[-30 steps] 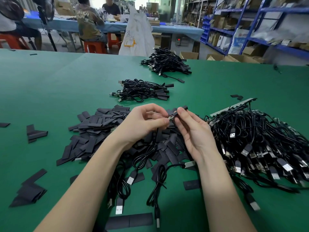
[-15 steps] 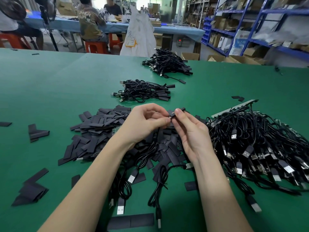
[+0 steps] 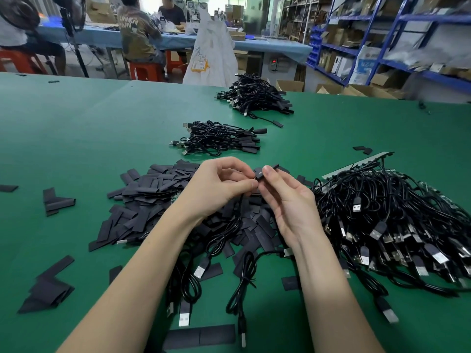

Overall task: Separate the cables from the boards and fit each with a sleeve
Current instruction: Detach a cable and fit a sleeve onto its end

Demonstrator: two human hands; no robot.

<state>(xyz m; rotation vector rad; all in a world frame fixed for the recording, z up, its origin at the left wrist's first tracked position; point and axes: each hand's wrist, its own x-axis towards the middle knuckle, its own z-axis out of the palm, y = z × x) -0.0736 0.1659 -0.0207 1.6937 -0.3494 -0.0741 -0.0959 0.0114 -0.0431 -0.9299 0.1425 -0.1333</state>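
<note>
While my two hands meet above the loose heap of flat black sleeve pieces (image 3: 158, 197) on the green bench (image 3: 76, 128), my left hand (image 3: 216, 187) pinches the end of a thin black cable (image 3: 237, 225) and my right hand (image 3: 288, 200) pinches a short black sleeve (image 3: 266, 170) between thumb and fingertips, the two touching. Right of that heap lies a big tangle of black USB cables on pale board strips (image 3: 390, 220). Beyond the heap sit two smaller bundles of sleeved cables (image 3: 221, 138). Behind those, a white plastic bag (image 3: 211, 47) stands; what it holds I cannot tell.
</note>
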